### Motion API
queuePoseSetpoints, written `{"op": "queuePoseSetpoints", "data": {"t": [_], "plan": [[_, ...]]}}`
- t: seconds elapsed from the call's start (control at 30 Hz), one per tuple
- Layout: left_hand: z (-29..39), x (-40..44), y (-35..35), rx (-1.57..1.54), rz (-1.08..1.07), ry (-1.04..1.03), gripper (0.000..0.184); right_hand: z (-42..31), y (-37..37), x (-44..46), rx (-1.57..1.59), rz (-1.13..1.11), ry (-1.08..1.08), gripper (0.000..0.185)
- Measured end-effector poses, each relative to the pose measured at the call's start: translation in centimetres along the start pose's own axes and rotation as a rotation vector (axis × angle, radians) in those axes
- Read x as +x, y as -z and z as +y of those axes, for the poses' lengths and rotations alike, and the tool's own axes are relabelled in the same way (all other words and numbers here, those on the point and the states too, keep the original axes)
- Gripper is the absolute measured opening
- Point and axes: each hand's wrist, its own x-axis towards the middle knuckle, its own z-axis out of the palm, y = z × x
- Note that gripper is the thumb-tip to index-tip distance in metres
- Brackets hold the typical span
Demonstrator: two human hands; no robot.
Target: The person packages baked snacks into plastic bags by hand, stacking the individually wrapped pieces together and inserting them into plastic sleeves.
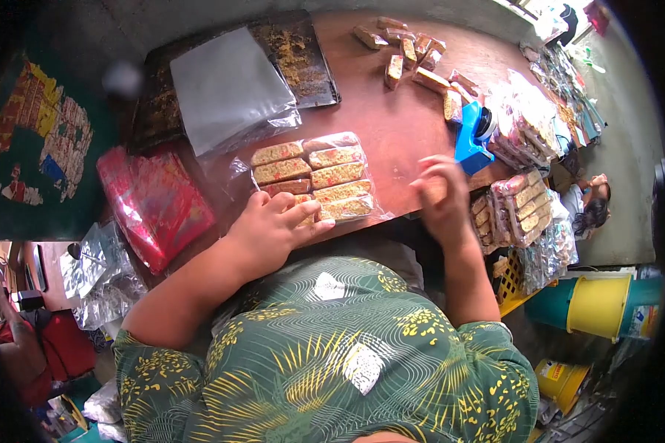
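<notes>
A clear plastic pack of bread slices [341, 177] lies flat near the table's front edge, its pieces in two columns with red bits in them. My left hand [277, 225] rests over the pack's lower left part, fingers spread and slightly bent on the plastic. Off to the right of the pack, my right hand [445, 193] is raised near the table edge with bent fingers. Motion blurs it, and whether anything is between its fingertips cannot be made out. Just beyond it stands a blue tape dispenser [471, 144].
Single wrapped slices [410, 53] lie scattered at the back. Finished-looking packs [521, 210] are piled at the right. Clear plastic sheets [233, 85] lie on a dark crumb-covered tray [303, 55]. A red plastic bundle [154, 203] is at left. Other people [22, 347] appear at both sides.
</notes>
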Motion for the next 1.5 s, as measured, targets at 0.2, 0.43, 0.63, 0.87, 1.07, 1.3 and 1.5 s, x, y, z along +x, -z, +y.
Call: {"op": "queuePoseSetpoints", "data": {"t": [0.2, 0.43, 0.63, 0.87, 1.07, 1.3, 1.5], "plan": [[0.0, 0.1, 0.2, -0.008, -0.018, 0.001, 0.051, 13.2, 7.3, -1.4, -0.024, 0.467, -0.59, 0.052], [-0.1, 0.0, 0.1, -0.013, -0.021, -0.004, 0.055, 16.5, 7.1, 2.1, 0.301, 0.424, -0.938, 0.057], [-0.1, -0.1, 0.1, -0.001, -0.067, 0.008, 0.056, 14.6, 7.6, 0.3, 0.237, 0.524, -0.679, 0.025], [0.1, 0.0, 0.4, -0.029, -0.101, 0.027, 0.054, 11.4, 7.1, -3.1, -0.117, 0.273, -0.65, 0.023], [0.1, 0.0, 0.3, -0.025, -0.089, 0.028, 0.054, 9.6, 6.7, -2.0, -0.448, 0.198, -0.608, 0.022], [0.0, -0.1, 0.2, -0.029, -0.067, 0.025, 0.053, 9.7, 7.2, -1.2, -0.724, 0.055, -0.64, 0.018], [0.1, -0.3, -0.1, -0.024, -0.052, 0.03, 0.053, 6.1, 5.7, -2.4, -0.353, -0.106, -0.643, 0.017]]}}
